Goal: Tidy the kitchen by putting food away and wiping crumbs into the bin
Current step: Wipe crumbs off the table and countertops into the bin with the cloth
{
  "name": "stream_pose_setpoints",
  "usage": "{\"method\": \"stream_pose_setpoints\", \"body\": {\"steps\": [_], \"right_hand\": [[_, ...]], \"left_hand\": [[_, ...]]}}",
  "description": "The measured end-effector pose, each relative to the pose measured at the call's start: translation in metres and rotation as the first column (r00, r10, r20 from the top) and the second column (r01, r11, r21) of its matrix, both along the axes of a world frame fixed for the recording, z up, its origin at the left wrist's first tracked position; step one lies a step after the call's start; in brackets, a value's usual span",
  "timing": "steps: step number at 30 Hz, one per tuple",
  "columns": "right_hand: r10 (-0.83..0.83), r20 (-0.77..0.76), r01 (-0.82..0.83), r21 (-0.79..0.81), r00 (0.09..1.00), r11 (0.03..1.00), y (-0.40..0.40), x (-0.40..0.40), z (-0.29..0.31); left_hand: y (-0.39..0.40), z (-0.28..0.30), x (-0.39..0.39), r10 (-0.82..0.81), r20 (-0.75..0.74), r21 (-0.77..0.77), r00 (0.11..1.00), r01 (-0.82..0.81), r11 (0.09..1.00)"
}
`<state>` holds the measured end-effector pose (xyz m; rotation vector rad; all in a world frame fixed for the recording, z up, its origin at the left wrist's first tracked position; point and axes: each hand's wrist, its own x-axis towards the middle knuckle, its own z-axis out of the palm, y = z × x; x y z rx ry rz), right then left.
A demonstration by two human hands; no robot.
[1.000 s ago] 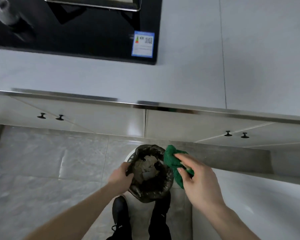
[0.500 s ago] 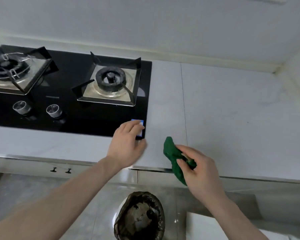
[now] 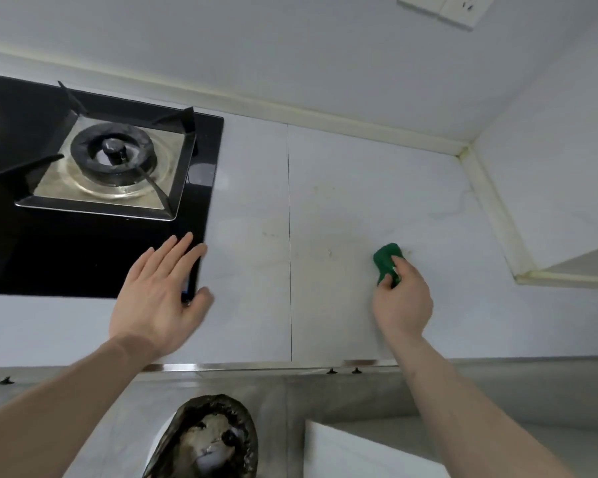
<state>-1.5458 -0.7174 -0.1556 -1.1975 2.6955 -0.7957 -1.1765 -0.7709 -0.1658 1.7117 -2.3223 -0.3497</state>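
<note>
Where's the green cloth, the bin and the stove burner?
green cloth [image 3: 384, 258]: head view, upper part above the fingers.
bin [image 3: 246, 420]: head view, black liner rim.
stove burner [image 3: 113, 152]: head view, centre cap.

L hand [image 3: 159, 298]: flat, palm down, fingers straight and slightly spread, thumb out to the side; fingertips over the hob corner, heel over the bench [image 3: 249, 201]. L forearm bare, runs in from lower-left edge. R hand [image 3: 403, 301]: fingers and thumb curled in a grip round the green cloth [image 3: 387, 258], knuckles up, cloth down on the bench. R forearm bare, comes in from lower right, wrist about straight. Hands well apart.
</note>
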Motion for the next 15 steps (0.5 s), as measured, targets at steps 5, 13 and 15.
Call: {"method": "stream_pose_setpoints", "body": {"steps": [5,13,15], "right_hand": [[0.366,-0.033,-0.367,0.006,0.93,0.93,-0.041,0.063,0.002],[0.091,-0.074,-0.105,-0.203,0.993,0.974,-0.041,-0.064,0.052],[-0.092,-0.055,0.084,-0.143,0.994,0.986,-0.032,-0.113,0.056]], "left_hand": [[-0.002,0.003,-0.002,-0.006,0.021,0.012,1.0,0.006,1.0],[-0.004,0.006,-0.001,-0.058,0.077,0.033,0.995,0.056,0.998],[-0.005,0.005,-0.001,-0.06,0.07,0.049,0.996,0.057,0.997]]}}
